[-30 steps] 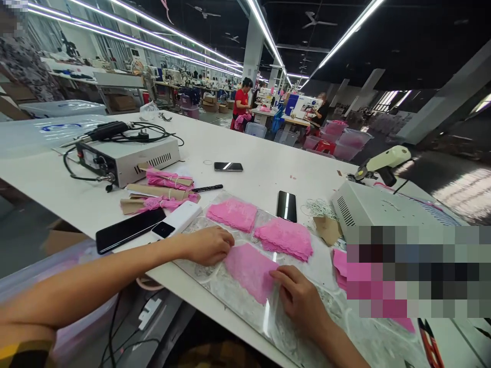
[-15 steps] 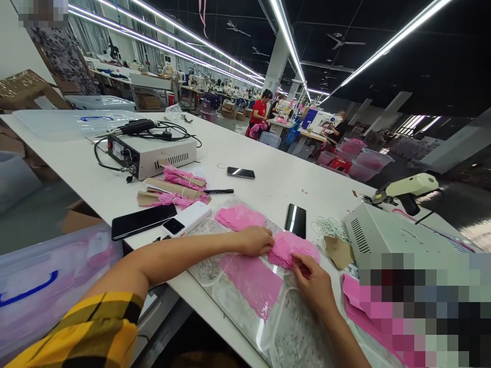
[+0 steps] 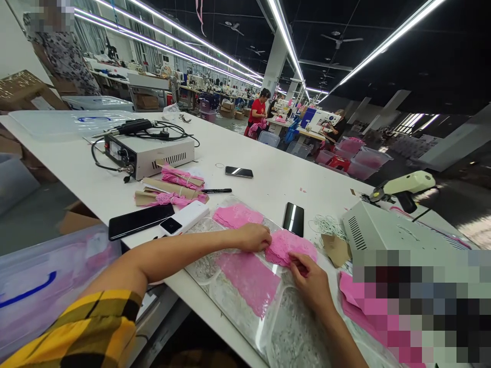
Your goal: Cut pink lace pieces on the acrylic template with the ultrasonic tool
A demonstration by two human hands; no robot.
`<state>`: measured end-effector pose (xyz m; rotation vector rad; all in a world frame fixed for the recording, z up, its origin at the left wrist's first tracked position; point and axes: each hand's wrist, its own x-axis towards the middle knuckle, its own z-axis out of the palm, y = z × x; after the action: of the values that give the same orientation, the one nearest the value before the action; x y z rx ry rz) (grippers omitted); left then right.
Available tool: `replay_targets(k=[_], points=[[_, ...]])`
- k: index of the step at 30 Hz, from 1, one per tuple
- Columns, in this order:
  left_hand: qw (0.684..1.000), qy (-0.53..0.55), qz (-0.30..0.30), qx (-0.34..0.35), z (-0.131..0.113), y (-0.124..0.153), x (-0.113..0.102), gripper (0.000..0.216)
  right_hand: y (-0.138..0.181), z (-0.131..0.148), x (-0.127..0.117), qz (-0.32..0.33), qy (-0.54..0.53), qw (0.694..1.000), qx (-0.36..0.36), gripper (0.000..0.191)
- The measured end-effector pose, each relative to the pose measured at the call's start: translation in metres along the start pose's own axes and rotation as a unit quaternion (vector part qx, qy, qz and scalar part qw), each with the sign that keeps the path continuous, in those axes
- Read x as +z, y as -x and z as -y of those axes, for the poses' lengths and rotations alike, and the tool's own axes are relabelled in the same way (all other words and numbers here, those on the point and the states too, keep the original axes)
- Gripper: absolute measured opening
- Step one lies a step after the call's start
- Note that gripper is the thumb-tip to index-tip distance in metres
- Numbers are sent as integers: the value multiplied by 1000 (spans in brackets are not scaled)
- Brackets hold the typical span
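A stack of pink lace pieces [image 3: 289, 246] lies on a clear plastic sheet [image 3: 245, 327] on the table. My left hand [image 3: 253, 237] pinches the stack's left edge, its fingertips pressed together. At the near edge of the same stack, my right hand [image 3: 309, 276] has thumb and forefinger closed on the lace. Between my forearms a single pink lace piece [image 3: 249, 281] lies flat. Beyond my left wrist is another pink lace stack [image 3: 237, 216]. How many layers each hand grips cannot be seen.
A black phone [image 3: 293, 219] lies just behind the lace stack. White string [image 3: 329, 226] and brown card [image 3: 336, 249] are to the right, beside a pale machine box [image 3: 368, 230]. At left are a power bank [image 3: 187, 217], tied pink bundles [image 3: 180, 179] and a control box [image 3: 153, 153].
The whole view has shifted slightly left. Both hands stay at the same edges of the lace stack, with no clear movement of the lace.
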<state>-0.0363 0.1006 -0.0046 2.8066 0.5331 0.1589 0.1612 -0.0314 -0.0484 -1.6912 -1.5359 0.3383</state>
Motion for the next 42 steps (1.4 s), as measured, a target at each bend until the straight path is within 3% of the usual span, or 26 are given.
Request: replay_targets(k=[5, 14, 20, 23, 26, 30, 35, 39, 42], points=[[1000, 13, -8, 1, 5, -4, -3, 27, -1, 0, 1, 1, 0, 1000, -7, 36], [998, 19, -59, -2, -3, -2, -15, 15, -8, 17, -5, -11, 23, 999, -28, 37], [997, 16, -81, -4, -7, -1, -13, 18, -29, 41, 19, -12, 51, 998, -38, 30], [996, 7, -86, -35, -8, -3, -7, 12, -38, 41, 32, 6, 51, 998, -31, 22], [994, -3, -80, -77, -8, -7, 3, 23, -41, 35, 36, 25, 42, 999, -24, 28], [991, -6, -72, -113, -5, -11, 11, 29, -46, 28, 24, 29, 27, 999, -5, 36], [989, 0, -88, -123, -10, -11, 10, 27, -56, 22, -1, -5, -1, 999, 40, 32], [987, 0, -112, -116, -35, -15, 6, 22, -59, 18, -14, -50, -46, 995, 75, 30], [986, -5, -120, -113, -62, -28, 11, 37, -55, 21, -20, -85, -80, 989, 94, 30]])
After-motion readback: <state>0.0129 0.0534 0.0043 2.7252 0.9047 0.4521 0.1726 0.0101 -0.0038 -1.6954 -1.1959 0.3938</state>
